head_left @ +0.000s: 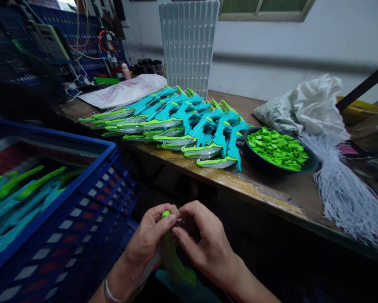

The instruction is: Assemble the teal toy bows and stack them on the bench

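Low in the middle, my left hand [141, 242] is closed around the green tip of a toy bow [173, 259], whose teal lower part drops into shadow at my lap. Close against it, my right hand [208, 242] has its thumb and fingertips pinched at the same tip. A small whitish bit, perhaps string, shows between the two hands; what the right fingers grip is mostly hidden. On the table beyond lies a pile of teal and green toy bows [184, 115], with white strings stretched across several of them.
At left stands a blue plastic crate [105, 155] with more teal and green parts. On the wooden table [261, 193] are a dark bowl [312, 164] of green pieces, a bundle of white strings [347, 189], a white sack [280, 105] and an upright ribbed panel [189, 46].
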Action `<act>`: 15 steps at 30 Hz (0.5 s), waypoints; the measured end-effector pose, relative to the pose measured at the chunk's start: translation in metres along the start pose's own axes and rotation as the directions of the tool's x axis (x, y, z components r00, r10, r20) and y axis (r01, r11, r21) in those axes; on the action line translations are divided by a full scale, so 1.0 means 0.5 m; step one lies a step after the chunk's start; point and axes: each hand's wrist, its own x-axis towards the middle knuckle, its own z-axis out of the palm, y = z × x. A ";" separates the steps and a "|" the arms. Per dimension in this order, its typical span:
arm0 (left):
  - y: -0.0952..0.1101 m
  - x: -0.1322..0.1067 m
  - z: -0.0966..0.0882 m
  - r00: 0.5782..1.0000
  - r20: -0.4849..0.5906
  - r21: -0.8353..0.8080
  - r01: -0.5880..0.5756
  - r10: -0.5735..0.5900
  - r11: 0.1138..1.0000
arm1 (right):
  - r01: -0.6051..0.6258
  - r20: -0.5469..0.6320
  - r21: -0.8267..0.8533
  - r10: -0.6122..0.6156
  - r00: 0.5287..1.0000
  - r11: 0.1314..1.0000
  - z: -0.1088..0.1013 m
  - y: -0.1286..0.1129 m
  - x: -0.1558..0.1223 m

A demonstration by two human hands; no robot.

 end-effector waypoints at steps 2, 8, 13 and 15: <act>-0.001 0.001 -0.001 1.000 0.002 -0.003 -0.009 0.009 1.000 | 0.020 0.000 -0.032 -0.020 1.000 0.999 0.004 0.004 0.000; -0.008 -0.001 0.003 0.998 0.049 0.062 -0.049 0.046 0.997 | 0.079 0.048 -0.211 -0.070 0.996 0.974 -0.023 0.009 0.001; -0.034 0.016 0.009 0.996 0.059 0.114 -0.080 0.074 0.990 | 0.236 0.242 -0.478 -0.132 0.961 0.846 -0.058 0.027 -0.012; -0.051 0.027 0.012 0.996 0.076 0.099 -0.055 0.048 0.994 | 0.326 0.261 -0.570 -0.211 0.942 0.754 -0.060 0.046 -0.016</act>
